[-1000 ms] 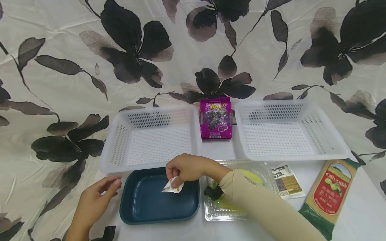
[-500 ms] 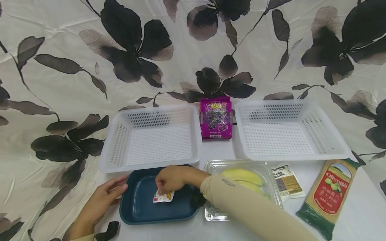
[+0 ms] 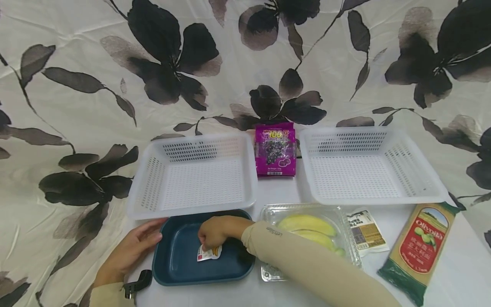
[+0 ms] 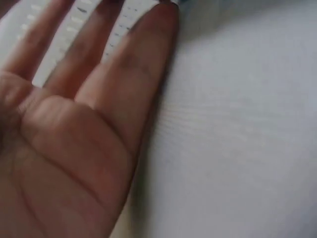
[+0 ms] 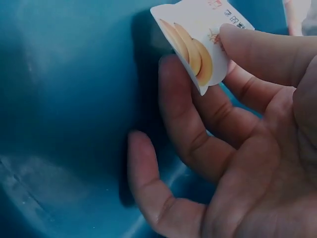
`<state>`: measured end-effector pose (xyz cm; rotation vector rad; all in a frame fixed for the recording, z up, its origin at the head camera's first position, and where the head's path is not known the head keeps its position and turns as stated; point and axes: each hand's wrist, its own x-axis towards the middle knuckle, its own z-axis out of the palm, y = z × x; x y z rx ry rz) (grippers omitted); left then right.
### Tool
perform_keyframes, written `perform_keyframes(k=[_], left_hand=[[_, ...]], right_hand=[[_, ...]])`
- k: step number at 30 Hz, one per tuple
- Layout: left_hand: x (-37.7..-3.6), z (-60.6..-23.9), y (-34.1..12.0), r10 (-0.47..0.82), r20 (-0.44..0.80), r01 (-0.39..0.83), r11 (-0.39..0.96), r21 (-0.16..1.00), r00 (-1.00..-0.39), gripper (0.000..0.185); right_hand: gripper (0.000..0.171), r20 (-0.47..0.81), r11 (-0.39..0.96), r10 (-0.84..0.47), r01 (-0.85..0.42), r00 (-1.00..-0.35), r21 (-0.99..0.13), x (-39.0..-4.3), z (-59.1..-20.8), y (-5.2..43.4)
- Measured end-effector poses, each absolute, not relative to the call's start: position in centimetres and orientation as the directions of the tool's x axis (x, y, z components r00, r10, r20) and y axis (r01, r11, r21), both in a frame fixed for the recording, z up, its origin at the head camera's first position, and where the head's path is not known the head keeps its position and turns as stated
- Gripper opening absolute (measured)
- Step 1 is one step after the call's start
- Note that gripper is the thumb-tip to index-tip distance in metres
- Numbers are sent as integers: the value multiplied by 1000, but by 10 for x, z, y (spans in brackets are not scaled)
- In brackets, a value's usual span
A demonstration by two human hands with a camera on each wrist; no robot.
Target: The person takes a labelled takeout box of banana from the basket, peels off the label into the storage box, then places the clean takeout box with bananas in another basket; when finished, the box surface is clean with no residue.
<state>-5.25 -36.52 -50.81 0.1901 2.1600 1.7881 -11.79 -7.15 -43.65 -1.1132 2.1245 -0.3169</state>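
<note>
In the head view my right hand [image 3: 213, 232] is down inside the dark blue tray [image 3: 172, 279]. It pinches a small white card with a banana picture [image 3: 209, 253] just over the tray floor. Seen from the right wrist, the thumb presses the printed face of the card [image 5: 190, 42] and the fingers lie behind it. My left hand [image 3: 134, 245] is at the tray's left rim, fingers extended, their tips touching or very near it. From the left wrist, the palm [image 4: 64, 144] shows with nothing in it.
Two white perforated baskets [image 3: 134, 204] [image 3: 368, 200] stand behind, a purple candy bag [image 3: 275, 151] between them. Right of the tray lie a clear clamshell [image 3: 268, 213] with bananas [image 3: 307, 224], a white-and-brown packet [image 3: 366, 232] and an Olivoila pasta bag [image 3: 420, 251].
The right hand has lowered with the card into the tray, moving slightly left and towards the person. The left hand has moved right, up to the tray's rim.
</note>
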Motion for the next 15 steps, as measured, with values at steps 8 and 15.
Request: perform_keyframes(k=[8,15], left_hand=[[-55,-513,-371,392,-163,-165,27,986,-906,56],[-55,-514,-374,421,-164,-176,13,984,-892,52]], right_hand=[[22,-528,651,-751,-583,-398,-486,-122,-437,-80],[25,-541,676,-723,-603,-430,-424,-120,-438,-86]])
